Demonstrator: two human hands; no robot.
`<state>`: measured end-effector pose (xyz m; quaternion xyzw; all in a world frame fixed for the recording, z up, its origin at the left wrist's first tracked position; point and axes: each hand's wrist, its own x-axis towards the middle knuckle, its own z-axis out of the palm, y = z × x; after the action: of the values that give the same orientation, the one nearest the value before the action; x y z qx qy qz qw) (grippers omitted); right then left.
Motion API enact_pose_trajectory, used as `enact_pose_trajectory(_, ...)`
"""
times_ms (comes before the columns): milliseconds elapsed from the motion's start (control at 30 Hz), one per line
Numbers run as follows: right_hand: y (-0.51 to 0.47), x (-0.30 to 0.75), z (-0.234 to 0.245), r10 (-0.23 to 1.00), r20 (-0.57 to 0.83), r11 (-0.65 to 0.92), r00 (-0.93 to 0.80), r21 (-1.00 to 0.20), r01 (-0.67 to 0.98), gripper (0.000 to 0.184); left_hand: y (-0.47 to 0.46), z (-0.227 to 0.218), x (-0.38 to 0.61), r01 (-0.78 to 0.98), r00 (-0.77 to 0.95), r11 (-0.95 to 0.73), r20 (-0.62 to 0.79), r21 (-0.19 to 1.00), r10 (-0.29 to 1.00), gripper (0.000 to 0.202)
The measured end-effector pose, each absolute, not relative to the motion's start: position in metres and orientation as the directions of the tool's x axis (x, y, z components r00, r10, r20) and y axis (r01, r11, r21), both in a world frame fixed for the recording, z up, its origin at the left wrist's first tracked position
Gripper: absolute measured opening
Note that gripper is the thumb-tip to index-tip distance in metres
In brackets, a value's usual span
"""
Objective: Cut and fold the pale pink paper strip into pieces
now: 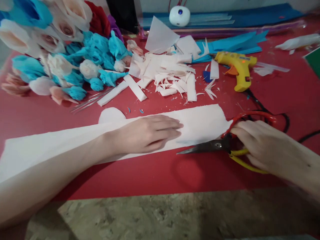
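Note:
A long strip of pale pink crepe paper (205,121) lies across the red table cover. My left hand (147,133) rests flat on it, fingers stretched out and together, pointing right. My right hand (260,145) curls around the yellow and red handles of a pair of scissors (207,146). The dark blades lie closed on the red cover, pointing left, just below the strip's right end. A small round paper piece (111,115) sits above the strip.
A heap of blue, white and pink paper flowers (62,53) fills the back left. Cut paper scraps (170,73) lie in the middle, a yellow glue gun (237,68) with a black cord at the right, blue paper sheets (232,45) behind, and thin wires (90,100).

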<state>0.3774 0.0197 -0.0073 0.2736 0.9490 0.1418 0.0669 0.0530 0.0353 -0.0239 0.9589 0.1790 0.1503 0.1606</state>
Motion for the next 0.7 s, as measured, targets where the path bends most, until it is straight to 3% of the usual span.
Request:
enact_pose_trajectory(200, 0.020, 0.366, -0.008, 0.518, -0.066, 0.828, -0.853, 0.291, 0.480, 0.030, 0.036, -0.025, 0.053, 0.279, 0.892, -0.902, 0.258, 0.329, 0.370, 0.033)
enact_pose_trajectory(533, 0.028, 0.365, -0.002, 0.421, 0.039, 0.879, -0.906, 0.229, 0.418, 0.031, 0.036, -0.025, 0.054, 0.273, 0.891, -0.898, 0.262, 0.346, 0.372, 0.032)
enact_pose_trajectory(700, 0.031, 0.375, 0.005, 0.347, -0.001, 0.912, -0.938, 0.235, 0.337, 0.025, 0.036, -0.024, 0.054, 0.278, 0.885, -0.890, 0.264, 0.362, 0.383, 0.032)
